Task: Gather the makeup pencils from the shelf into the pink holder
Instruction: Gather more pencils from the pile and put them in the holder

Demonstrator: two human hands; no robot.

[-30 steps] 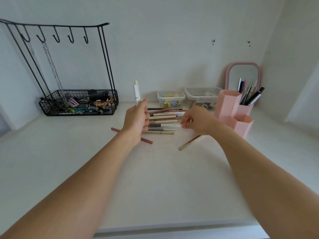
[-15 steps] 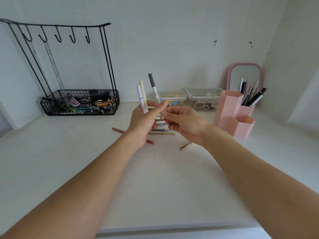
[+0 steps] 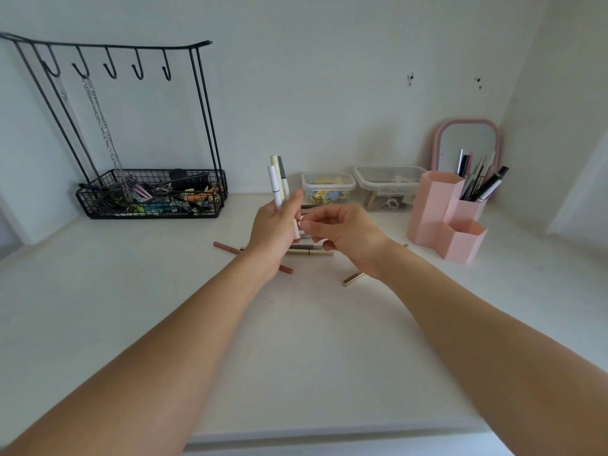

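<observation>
left hand (image 3: 273, 230): fingers wrapped round three pencils (image 3: 278, 181), upright | right hand (image 3: 342, 230): fingers curled beside it, can't tell if pinching anything | loose pencils (image 3: 309, 251) on shelf (image 3: 296, 340) under hands, holder (image 3: 437, 209) well right | risk: bundle's kinda loose, one could slip out mid-handoff

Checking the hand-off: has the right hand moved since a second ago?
Yes. The right hand has come left, away from the pink holder, and now meets the left hand, which grips three pencils upright.
</observation>
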